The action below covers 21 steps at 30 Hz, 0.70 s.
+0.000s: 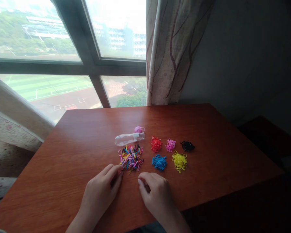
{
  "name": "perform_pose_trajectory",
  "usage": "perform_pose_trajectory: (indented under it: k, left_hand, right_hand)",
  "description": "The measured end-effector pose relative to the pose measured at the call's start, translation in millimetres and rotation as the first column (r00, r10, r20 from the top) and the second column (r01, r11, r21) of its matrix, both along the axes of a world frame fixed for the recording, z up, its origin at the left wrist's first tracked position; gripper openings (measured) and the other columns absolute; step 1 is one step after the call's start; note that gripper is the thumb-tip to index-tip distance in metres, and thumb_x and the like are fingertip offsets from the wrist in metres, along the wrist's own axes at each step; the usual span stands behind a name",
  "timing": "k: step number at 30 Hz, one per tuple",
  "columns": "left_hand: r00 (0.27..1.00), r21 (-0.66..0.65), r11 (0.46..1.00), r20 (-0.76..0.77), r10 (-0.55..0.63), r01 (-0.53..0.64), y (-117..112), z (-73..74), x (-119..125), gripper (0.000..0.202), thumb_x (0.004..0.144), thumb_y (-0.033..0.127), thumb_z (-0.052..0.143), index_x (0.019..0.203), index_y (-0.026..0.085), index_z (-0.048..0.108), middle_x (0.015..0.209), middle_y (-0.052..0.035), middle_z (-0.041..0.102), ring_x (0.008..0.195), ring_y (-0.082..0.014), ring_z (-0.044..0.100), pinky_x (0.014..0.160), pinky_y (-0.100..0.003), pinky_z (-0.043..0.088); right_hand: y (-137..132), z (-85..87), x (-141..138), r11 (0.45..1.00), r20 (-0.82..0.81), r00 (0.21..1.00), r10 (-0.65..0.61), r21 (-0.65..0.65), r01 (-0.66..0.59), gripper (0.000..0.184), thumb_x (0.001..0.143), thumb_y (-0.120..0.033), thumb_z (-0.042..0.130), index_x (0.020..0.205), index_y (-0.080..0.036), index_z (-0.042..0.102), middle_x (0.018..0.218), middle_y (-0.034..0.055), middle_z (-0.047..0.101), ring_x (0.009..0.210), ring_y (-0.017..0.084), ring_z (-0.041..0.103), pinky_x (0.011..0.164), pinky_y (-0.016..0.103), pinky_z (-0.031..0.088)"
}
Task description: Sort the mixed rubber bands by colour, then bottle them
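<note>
Brown worktop [213, 171] holds everything. Left hand [100, 186] and right hand [156, 189] both curl, thumb near finger; I can't tell if they pinch anything. Left hand is by the mixed bands [131, 158], not sorted yet. Beside them, the blue pile [159, 162], yellow pile [179, 161], red pile [156, 144], pink pile [170, 145] and black pile [188, 146] look sorted. Behind the mix lies a clear bottle [125, 139].

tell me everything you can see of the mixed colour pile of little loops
The mixed pile is a loose, tangled heap of small, thin loops, with pink, yellow, blue, red and black among them; they look like elastic. It lies on the brown table, just nearer than the clear bottle and left of the blue pile. Fingertips of the left hand are at its near left edge; whether they grip a loop is unclear.
</note>
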State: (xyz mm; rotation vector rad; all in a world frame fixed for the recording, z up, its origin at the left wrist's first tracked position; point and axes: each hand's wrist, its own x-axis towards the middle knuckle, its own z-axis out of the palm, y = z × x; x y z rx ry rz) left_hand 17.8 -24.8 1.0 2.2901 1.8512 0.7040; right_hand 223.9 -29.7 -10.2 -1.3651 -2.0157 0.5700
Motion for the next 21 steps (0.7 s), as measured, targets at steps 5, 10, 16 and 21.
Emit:
perform_pose_trajectory:
  k: [5,10,16,21]
  left_hand:
    - [1.0,-0.011,1.0,-0.005,0.009,-0.009,1.1,-1.6,-1.0,0.02,0.094,0.031,0.047,0.099,0.025,0.066,0.082,0.0027,0.069,0.065,-0.0131,0.068,0.057,-0.021,0.048]
    - [1.0,-0.011,1.0,-0.018,0.02,-0.02,1.3,-0.5,0.6,0.02,0.094,0.032,0.048,0.096,0.025,0.067,0.082,0.0026,0.07,0.064,-0.0136,0.068,0.056,-0.022,0.048]
    - [0.999,0.02,0.999,-0.04,0.028,-0.028,-0.5,0.8,1.0,0.022,0.095,0.033,0.047,0.093,0.025,0.067,0.082,0.0027,0.071,0.063,-0.0137,0.069,0.055,-0.022,0.048]
    - [0.999,0.025,0.999,-0.023,0.026,-0.025,-0.7,0.9,0.8,0.021,0.094,0.034,0.047,0.092,0.026,0.067,0.083,0.0026,0.071,0.065,-0.0136,0.069,0.056,-0.021,0.049]
  right_hand:
    - [0.0,1.1,0.3,1.0,-0.027,1.0,0.003,-0.009,-0.003,0.014,0.091,-0.015,0.05,0.084,-0.023,0.06,0.071,-0.0018,0.064,0.065,0.014,0.058,0.062,0.025,0.032]
    - [0.4,2.5,0.4,1.0,-0.035,0.999,0.008,-0.028,-0.009,0.014,0.09,-0.014,0.05,0.083,-0.022,0.059,0.071,-0.0019,0.063,0.065,0.014,0.058,0.062,0.026,0.031]
    - [-0.1,1.3,0.4,1.0,-0.037,0.999,0.003,-0.017,-0.004,0.013,0.091,-0.015,0.051,0.084,-0.022,0.059,0.072,-0.0018,0.064,0.066,0.014,0.058,0.063,0.025,0.031]
    - [0.3,2.7,0.2,1.0,-0.011,1.0,0.003,-0.013,-0.003,0.013,0.091,-0.015,0.052,0.083,-0.022,0.058,0.071,-0.0016,0.064,0.066,0.014,0.059,0.062,0.024,0.032]
